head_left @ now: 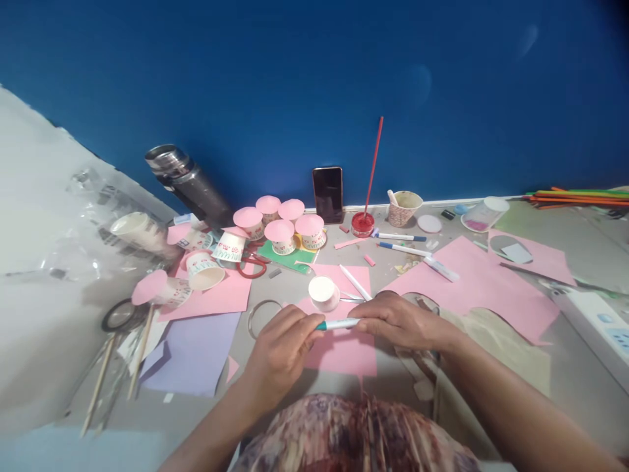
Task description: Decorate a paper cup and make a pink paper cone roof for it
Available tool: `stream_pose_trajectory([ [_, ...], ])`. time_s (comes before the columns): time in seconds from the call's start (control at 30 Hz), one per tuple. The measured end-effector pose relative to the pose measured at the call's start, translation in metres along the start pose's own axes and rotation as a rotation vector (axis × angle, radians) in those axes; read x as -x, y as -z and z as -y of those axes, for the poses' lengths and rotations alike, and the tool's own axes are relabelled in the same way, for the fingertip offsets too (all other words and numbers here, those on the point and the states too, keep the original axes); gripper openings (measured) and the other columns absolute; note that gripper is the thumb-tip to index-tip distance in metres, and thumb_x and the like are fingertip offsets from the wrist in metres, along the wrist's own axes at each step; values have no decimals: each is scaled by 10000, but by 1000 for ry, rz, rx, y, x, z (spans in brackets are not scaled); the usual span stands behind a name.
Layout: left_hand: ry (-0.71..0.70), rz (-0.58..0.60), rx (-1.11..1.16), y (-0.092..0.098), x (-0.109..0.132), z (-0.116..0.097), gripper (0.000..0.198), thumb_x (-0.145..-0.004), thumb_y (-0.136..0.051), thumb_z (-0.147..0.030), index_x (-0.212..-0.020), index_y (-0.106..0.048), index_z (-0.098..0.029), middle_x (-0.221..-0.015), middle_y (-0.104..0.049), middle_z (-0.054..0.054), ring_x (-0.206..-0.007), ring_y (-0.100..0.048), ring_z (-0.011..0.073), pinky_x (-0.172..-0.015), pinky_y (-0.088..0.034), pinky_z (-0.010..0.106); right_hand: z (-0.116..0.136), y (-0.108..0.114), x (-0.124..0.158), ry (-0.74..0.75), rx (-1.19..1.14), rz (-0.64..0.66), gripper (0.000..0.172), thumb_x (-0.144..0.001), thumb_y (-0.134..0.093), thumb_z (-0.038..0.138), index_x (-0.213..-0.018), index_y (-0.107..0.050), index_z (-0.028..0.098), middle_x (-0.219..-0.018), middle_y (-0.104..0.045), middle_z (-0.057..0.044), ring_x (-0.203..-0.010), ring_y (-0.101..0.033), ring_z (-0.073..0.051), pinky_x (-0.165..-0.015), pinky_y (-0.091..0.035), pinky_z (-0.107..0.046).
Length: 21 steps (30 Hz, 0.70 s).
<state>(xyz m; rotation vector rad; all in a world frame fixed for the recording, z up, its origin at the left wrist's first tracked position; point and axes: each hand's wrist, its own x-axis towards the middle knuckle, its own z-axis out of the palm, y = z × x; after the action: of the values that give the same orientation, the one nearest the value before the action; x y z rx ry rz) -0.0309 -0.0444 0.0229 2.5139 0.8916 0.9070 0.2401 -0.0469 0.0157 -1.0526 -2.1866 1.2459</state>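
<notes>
Between my two hands lies a white marker pen (341, 324) with a teal end, held level above a pink paper sheet (344, 360). My left hand (287, 344) is closed around its teal end. The fingers of my right hand (393, 319) pinch the other end. Just beyond the pen a small white paper cup (324, 293) stands on the pink paper. A white pen (354, 282) lies slanted beside that cup, close to my right hand. To the left of my left hand rests a clear ring (264, 317), perhaps a tape roll.
Several paper cups with pink paper tops (280, 233) stand at the back left, by red-handled scissors (253, 265) and a dark flask (191, 183). A phone (328, 195) leans on the blue wall. Cut pink paper (472, 282) and a white power strip (597, 334) lie right.
</notes>
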Motion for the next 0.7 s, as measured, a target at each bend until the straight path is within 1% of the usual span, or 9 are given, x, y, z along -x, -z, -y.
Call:
stream_pose_trajectory([
  [0.1, 64, -84, 48, -15, 7, 0, 257, -976, -595, -128, -1180, -712, -232, -773, -656, 39, -713, -607, 184, -647, -489, 283, -1, 0, -3, -4, 42, 5, 418, -1081, -407, 451, -1057, -761, 230, -805, -712, -7, -701, -574, -161, -670, -393, -260],
  [0.2, 118, -99, 92, -30, 11, -1, 245, -980, -597, -167, -1157, -749, -244, -772, -692, 48, -713, -640, 198, -648, -497, 300, -2, 6, -3, -29, 24, 30, 409, -1063, -429, 452, -1044, -775, 234, -814, -721, -12, -729, -607, -170, -686, -421, -263],
  [0.3, 217, -164, 82, -23, 16, 4, 207, -974, -612, -211, -1090, -778, -254, -818, -746, 51, -744, -679, 212, -685, -510, 321, -12, 26, 9, -94, -28, -6, 403, -1035, -476, 452, -914, -788, 228, -767, -702, -12, -692, -589, -164, -658, -429, -270],
  [0.37, 379, -309, -16, -7, 21, 10, 182, -978, -617, -249, -1052, -782, -265, -904, -777, 43, -790, -700, 212, -736, -517, 327, -23, 43, 22, -163, -66, -184, 424, -995, -547, 487, -753, -763, 215, -682, -645, -10, -613, -532, -148, -589, -403, -269],
  [0.4, 467, -362, -62, 1, 23, 14, 174, -980, -617, -274, -1044, -780, -269, -905, -777, 30, -794, -701, 209, -757, -520, 327, -30, 50, 28, -191, -112, -345, 380, -955, -611, 511, -785, -772, 211, -673, -622, -7, -579, -493, -138, -548, -373, -267],
  [0.47, 562, -312, -118, 12, 24, 23, 188, -982, -602, -314, -1027, -773, -252, -884, -771, 16, -775, -697, 203, -762, -533, 323, -40, 58, 34, -171, -279, -640, 401, -914, -658, 571, -905, -790, 193, -584, -467, 27, -524, -382, -121, -501, -306, -264],
  [0.5, 561, -265, -137, 14, 22, 29, 214, -987, -584, -333, -1033, -768, -235, -893, -767, 24, -792, -699, 208, -783, -540, 330, -43, 58, 33, -119, -386, -694, 443, -921, -634, 597, -948, -786, 182, -550, -359, 55, -505, -320, -115, -493, -285, -266],
  [0.57, 504, -190, -175, 8, 17, 42, 275, -1003, -530, -344, -1073, -755, -201, -926, -763, 58, -860, -708, 231, -842, -555, 363, -47, 51, 26, -131, -482, -681, 418, -924, -660, 563, -1007, -774, 170, -581, -331, 62, -513, -290, -107, -488, -258, -263],
  [0.7, 366, -45, -295, -16, 6, 59, 308, -1002, -476, -254, -1188, -704, -166, -1058, -757, 137, -1026, -698, 309, -912, -575, 470, -49, 34, 8, -194, -432, -702, 381, -958, -627, 446, -1219, -732, 189, -620, -391, 54, -544, -335, -110, -500, -259, -251],
])
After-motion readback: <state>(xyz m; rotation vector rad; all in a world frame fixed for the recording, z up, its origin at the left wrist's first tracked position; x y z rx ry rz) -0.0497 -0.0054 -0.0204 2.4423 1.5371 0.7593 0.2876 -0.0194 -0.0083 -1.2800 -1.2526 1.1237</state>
